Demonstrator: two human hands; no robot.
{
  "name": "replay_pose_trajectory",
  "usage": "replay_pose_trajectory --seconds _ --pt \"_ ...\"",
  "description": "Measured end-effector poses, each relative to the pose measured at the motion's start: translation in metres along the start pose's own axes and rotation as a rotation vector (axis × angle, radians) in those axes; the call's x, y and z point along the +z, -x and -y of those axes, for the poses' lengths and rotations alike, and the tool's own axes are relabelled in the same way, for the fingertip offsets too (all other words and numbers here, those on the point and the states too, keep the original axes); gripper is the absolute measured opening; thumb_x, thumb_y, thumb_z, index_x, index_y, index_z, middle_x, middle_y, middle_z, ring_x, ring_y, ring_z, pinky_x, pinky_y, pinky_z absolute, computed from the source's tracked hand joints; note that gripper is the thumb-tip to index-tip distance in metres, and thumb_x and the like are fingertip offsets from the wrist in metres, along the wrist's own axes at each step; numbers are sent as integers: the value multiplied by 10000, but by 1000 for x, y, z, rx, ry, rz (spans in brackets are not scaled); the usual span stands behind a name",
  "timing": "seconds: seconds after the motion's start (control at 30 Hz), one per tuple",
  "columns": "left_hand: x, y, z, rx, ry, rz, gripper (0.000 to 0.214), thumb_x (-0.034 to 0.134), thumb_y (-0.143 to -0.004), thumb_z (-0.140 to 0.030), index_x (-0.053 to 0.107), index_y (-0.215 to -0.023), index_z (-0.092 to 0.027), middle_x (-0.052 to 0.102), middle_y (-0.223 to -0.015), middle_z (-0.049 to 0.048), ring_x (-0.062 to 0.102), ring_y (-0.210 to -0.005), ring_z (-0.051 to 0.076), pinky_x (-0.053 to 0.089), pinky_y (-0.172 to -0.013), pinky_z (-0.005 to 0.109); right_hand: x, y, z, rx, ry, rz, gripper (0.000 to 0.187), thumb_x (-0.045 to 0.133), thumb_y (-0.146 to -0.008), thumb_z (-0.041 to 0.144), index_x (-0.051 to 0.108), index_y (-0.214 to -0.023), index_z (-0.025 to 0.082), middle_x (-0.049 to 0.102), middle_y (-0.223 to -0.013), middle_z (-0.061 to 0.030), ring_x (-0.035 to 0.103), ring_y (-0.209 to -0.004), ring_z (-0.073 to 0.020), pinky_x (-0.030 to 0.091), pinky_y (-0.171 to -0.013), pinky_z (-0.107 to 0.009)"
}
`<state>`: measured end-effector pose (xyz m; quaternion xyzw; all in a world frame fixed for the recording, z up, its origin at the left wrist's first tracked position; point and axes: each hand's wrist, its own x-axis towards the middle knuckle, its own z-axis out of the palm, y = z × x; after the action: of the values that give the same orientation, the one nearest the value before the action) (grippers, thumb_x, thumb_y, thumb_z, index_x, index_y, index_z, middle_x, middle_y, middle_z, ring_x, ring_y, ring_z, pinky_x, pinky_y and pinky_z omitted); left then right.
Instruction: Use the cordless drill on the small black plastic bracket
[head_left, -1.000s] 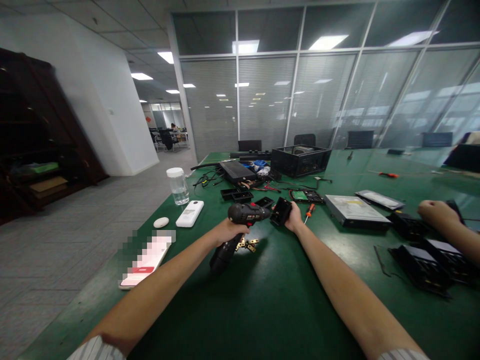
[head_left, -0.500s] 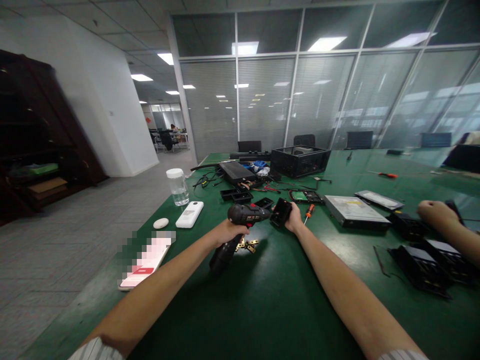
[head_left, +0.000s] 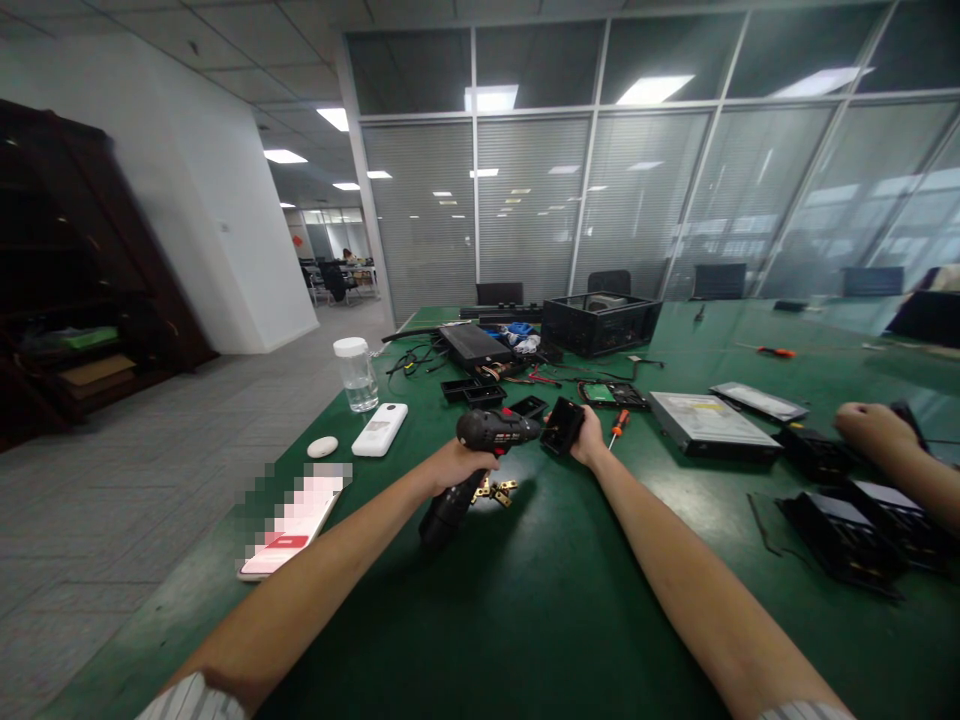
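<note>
My left hand (head_left: 454, 464) is closed round the grip of a black cordless drill (head_left: 480, 450), whose nose points right at a small black plastic bracket (head_left: 563, 424). That bracket stands on edge on the green table (head_left: 540, 590), gripped by my right hand (head_left: 589, 438). Several small brass parts (head_left: 496, 489) lie on the table just under the drill. An orange-handled screwdriver (head_left: 617, 425) lies right of my right hand.
A phone (head_left: 294, 523), a white remote (head_left: 380, 428), a white puck (head_left: 322, 446) and a water bottle (head_left: 356, 373) sit at the left. An optical drive (head_left: 709, 423), black trays (head_left: 844, 535), a black chassis (head_left: 600, 320) and cables lie beyond. Another person's fist (head_left: 870, 425) rests at the right.
</note>
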<state>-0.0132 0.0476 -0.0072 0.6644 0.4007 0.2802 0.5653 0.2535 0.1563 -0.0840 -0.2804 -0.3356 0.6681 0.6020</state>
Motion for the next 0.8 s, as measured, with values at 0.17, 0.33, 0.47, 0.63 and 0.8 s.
replay_pose_trajectory --seconds 0.17,0.33,0.47,0.63,0.8 --pt "1 0 -2 10 -17 -12 156 559 -608 -256 558 -663 -110 531 -537 8 472 -475 108 359 -453 226 1 0 0 14 -10 6 332 288 -698 348 596 -715 228 651 -751 -124 600 -732 -238 444 -660 -393" --pt "1 1 -4 1 -34 -19 147 554 -608 -250 560 -650 -109 524 -524 3 478 -488 111 366 -470 229 4 0 -2 -3 4 -64 335 309 -709 375 572 -776 179 638 -692 -94 598 -692 -227 464 -622 -370" --pt "2 1 -6 -1 -31 -16 136 556 -604 -249 549 -626 -115 522 -520 1 477 -489 110 366 -472 229 5 0 -3 -9 4 -69 340 301 -721 376 559 -791 166 628 -683 -81 597 -671 -220 470 -592 -355" --pt "3 2 -7 -1 -26 -24 138 557 -601 -250 548 -635 -116 515 -516 -3 468 -481 107 360 -466 226 3 -1 -3 -14 10 -65 359 296 -721 382 567 -796 158 631 -699 -91 599 -677 -217 473 -595 -345" --pt "3 2 -7 -13 -52 -47 144 570 -592 -260 544 -607 -120 517 -517 -1 465 -491 107 359 -471 224 3 -1 -3 -14 25 -59 365 309 -712 391 579 -790 157 639 -704 -96 599 -689 -222 473 -618 -359"
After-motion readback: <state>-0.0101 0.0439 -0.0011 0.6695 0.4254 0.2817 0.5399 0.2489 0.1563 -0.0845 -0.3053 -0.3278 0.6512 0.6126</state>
